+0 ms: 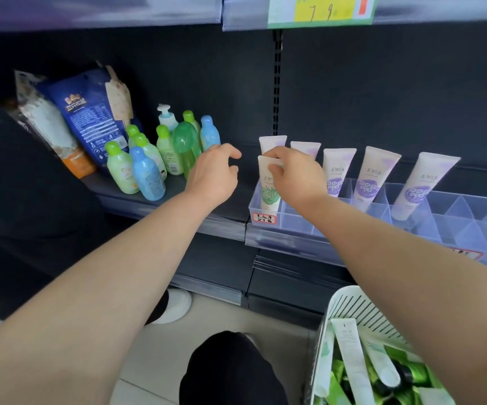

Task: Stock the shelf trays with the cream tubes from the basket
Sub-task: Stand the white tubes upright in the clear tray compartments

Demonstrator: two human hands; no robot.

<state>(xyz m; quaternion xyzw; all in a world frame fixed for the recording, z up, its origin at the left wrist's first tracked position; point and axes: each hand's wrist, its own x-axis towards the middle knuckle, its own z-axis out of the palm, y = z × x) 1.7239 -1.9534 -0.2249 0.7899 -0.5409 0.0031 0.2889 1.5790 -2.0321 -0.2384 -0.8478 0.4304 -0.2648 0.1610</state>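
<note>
Head: yellow "7 9" tag (321, 10) above tube (269, 197)

Six upright tubes (375, 176) in the tray (300, 222), nine bottles (148, 176), one basket (350, 299)

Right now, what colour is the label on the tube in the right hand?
Green, on a white tube; head view.

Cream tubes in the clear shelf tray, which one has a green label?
The white plastic tube at the front left of the clear plastic tray, pinched at its top by the right hand; others' visible labels are purple.
</note>
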